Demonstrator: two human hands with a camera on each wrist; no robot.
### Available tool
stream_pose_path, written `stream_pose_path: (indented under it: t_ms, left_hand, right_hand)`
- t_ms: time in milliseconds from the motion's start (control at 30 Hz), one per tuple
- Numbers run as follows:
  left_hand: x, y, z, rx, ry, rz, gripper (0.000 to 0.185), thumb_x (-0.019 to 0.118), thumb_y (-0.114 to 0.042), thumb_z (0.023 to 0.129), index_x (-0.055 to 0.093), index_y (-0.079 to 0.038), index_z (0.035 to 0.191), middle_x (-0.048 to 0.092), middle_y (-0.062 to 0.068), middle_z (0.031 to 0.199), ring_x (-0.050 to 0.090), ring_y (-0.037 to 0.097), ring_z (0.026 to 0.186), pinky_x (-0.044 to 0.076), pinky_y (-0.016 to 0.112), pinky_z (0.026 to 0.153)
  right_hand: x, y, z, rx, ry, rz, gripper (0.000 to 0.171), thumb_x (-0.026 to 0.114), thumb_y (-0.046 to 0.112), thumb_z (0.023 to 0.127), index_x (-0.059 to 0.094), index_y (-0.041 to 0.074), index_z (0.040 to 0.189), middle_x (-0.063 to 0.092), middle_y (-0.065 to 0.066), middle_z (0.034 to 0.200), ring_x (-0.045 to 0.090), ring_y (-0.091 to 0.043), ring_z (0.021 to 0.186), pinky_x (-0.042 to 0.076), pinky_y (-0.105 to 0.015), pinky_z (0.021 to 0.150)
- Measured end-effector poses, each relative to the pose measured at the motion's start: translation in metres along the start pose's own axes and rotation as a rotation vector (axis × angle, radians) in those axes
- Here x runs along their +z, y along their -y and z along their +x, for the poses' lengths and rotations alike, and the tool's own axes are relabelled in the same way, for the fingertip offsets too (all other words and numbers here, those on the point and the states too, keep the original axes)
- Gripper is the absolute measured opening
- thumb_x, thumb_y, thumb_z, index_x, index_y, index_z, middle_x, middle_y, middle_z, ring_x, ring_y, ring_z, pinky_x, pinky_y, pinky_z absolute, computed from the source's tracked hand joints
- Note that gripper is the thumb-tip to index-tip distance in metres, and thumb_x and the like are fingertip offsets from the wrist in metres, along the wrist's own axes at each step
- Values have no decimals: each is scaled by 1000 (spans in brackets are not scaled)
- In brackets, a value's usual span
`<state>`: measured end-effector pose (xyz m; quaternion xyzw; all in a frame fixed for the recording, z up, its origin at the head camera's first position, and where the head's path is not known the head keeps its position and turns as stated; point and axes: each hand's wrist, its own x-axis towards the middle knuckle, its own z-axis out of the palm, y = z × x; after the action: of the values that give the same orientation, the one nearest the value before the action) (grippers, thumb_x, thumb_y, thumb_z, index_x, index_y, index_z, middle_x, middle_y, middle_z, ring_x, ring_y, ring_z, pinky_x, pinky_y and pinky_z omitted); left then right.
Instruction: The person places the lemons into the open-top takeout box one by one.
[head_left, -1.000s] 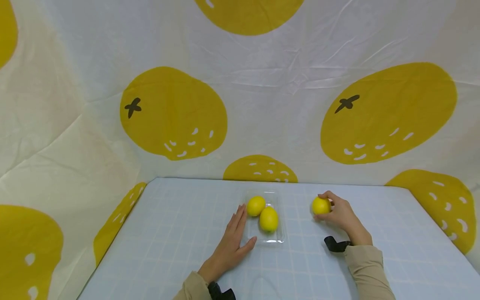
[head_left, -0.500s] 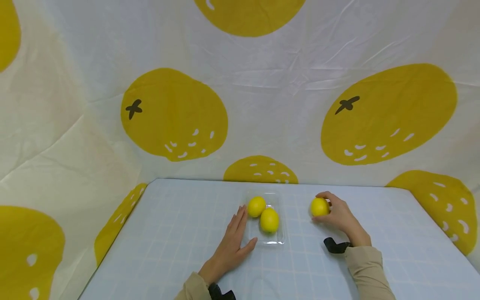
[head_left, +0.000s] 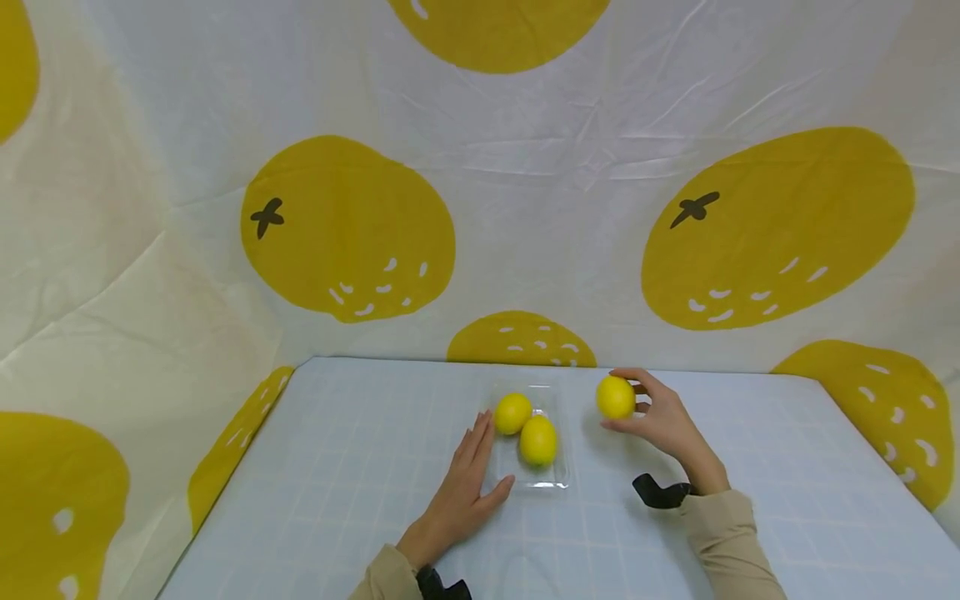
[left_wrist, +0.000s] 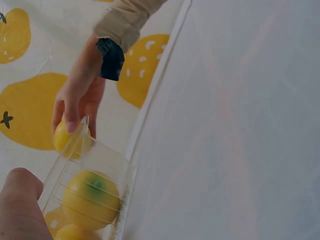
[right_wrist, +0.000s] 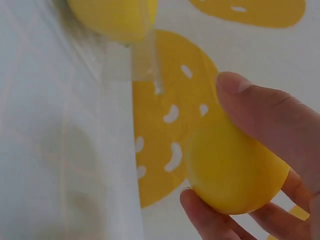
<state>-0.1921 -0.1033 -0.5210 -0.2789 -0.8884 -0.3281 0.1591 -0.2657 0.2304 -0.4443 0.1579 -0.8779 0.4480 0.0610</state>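
Observation:
Two yellow lemons lie in a clear plastic tray (head_left: 555,479): one lemon (head_left: 513,414) at the back left, the other lemon (head_left: 538,441) nearer the front right. Against the tray's left side rests my left hand (head_left: 465,487), its fingers straight and thumb spread. A third lemon (head_left: 615,397) is held up off the table by my right hand (head_left: 663,421), to the right of the tray. In the right wrist view, thumb and fingers curl round this lemon (right_wrist: 235,167). The left wrist view shows a green-tipped lemon (left_wrist: 92,200) through the tray's clear wall.
A pale blue checked cloth (head_left: 337,450) covers the table. Behind it hangs a white curtain (head_left: 540,233) printed with large yellow fruit, which also runs along the left and right sides. Each wrist wears a black camera mount (head_left: 662,492).
My right hand has raised the third lemon off the tablecloth and carried it left, nearer the tray. My left hand and the two lemons in the tray stay put.

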Motion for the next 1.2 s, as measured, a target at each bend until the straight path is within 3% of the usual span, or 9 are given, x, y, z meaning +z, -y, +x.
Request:
stream_pose_path:
  t_ms: [200,433,700,867,967,1067,1200]
  left_hand:
    - [1,1,0,7,-7,-1,81,53,-42,100,16,1,157,10,13,166,12,28,151,12,43,122]
    - [0,1,1,-11,8,-9,81,53,-42,100,14,0,158,4,5,167,9,25,152,10,41,122]
    - [0,-1,2,28,-24,2,81,55,-42,99,18,3,156,14,16,164,14,28,151,18,51,119]
    - [1,0,2,58,-50,7,80,56,-39,99,18,4,156,14,15,164,17,33,150,23,58,116]
    - [1,1,1,55,-54,11,80,55,-41,100,18,3,156,11,12,165,17,33,150,24,59,115]
    - [0,-1,1,34,-43,10,81,53,-45,101,16,1,157,10,12,165,16,30,150,22,58,116]
    - [-1,-2,1,27,-32,1,83,52,-47,100,16,2,157,12,16,165,15,29,151,20,55,118]
  right_hand:
    - [10,23,1,-79,21,126,71,90,20,73,54,14,134,55,-7,135,55,-26,110,52,-19,88]
    - [27,41,3,-174,65,311,67,86,7,76,52,9,133,54,-9,135,56,-22,114,51,-25,94]
    - [69,50,3,-317,170,498,65,78,-2,82,48,4,139,54,-17,137,56,-20,121,46,-26,102]
    - [95,53,-2,-372,234,421,68,81,2,79,49,6,139,54,-12,138,53,-19,125,40,-28,109]
    - [105,53,-3,-376,266,334,69,85,8,77,52,11,138,56,-6,138,52,-20,128,34,-39,114]
    - [110,51,-4,-394,294,256,69,86,13,77,53,13,138,57,-4,136,53,-21,125,35,-48,112]
    - [111,51,-5,-380,296,160,70,88,28,75,55,17,136,56,2,135,52,-20,120,43,-48,104]
